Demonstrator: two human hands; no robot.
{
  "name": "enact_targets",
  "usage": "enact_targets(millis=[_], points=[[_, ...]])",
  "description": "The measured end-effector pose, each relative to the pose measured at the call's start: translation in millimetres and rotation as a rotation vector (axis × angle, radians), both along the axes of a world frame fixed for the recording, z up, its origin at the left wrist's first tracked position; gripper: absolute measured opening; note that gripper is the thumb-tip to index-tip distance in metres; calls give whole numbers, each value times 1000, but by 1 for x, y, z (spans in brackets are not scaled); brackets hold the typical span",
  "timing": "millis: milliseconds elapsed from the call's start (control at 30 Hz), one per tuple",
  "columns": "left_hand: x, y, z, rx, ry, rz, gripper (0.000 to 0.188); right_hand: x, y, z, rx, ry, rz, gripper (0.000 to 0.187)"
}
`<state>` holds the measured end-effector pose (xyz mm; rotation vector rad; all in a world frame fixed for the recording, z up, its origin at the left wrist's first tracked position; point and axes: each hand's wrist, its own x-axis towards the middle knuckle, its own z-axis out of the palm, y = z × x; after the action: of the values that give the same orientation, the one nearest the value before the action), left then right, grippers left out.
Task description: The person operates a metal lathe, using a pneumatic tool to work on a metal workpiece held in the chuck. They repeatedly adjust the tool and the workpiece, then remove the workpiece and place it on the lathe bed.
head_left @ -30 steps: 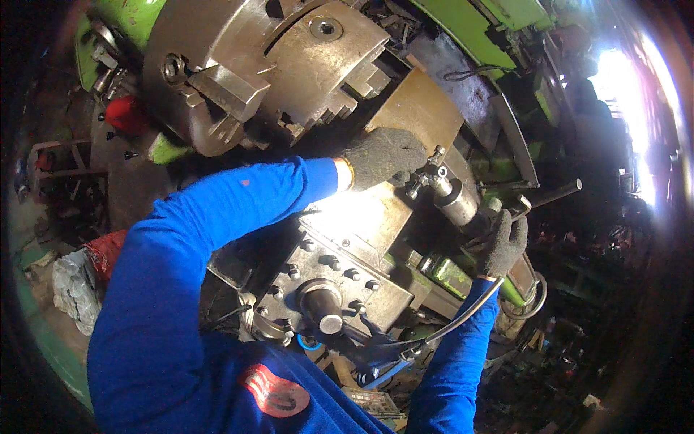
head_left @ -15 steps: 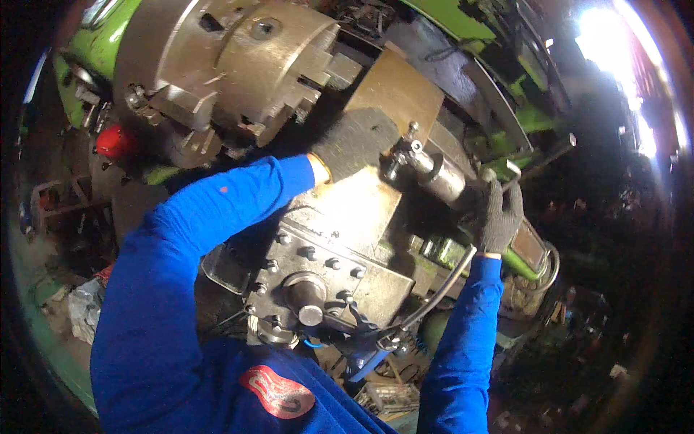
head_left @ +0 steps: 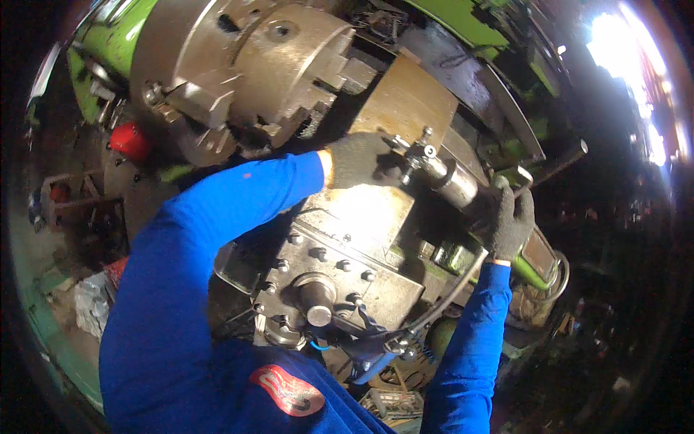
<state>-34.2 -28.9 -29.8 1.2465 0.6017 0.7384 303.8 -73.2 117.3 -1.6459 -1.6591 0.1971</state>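
My left hand [head_left: 356, 160], in a dark knitted glove, is beside a metal fitting with several knobbed spokes [head_left: 419, 153]. Its fingertips are dark and blurred, so their grip does not show. The fitting sits on the end of a round steel spindle [head_left: 457, 186]. My right hand [head_left: 512, 228], in a grey glove, has its fingers bent round a metal handle [head_left: 522, 179] to the right of the spindle. Under and beyond my left hand lies a flat, brownish metal slide [head_left: 412, 94]. Closer to me is a tool post block [head_left: 376, 293] with several bolts and a thick central stud [head_left: 318, 304].
A large lathe chuck [head_left: 289, 61] with stepped jaws fills the upper left. A red round object [head_left: 130, 140] is below it. A curved lever [head_left: 448, 298] rises beside my right forearm. A dark bar [head_left: 560, 160] sticks out beyond my right hand. Bright light comes from the upper right.
The whole view has shifted a little, with the machine now lower and further right. The spoked fitting appears turned, with more of its spokes showing beside my left hand. My right hand stays at the handle.
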Motion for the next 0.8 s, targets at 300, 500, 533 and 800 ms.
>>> enact_targets(millis=[300, 500, 533, 800], points=[[30, 8, -17, 126, -90, -36, 28, 4, 1, -1, -49, 70, -78, 33], [31, 8, 11, -611, -470, -263, 20, 3, 0, -5, 30, -11, -54, 21], [30, 7, 23, -551, -300, -211, 19, 6, -2, -5, 1, 11, -73, 24], [38, 4, 5, -855, -502, -49, 29, -12, -1, 11, 36, -164, -20, 18]])
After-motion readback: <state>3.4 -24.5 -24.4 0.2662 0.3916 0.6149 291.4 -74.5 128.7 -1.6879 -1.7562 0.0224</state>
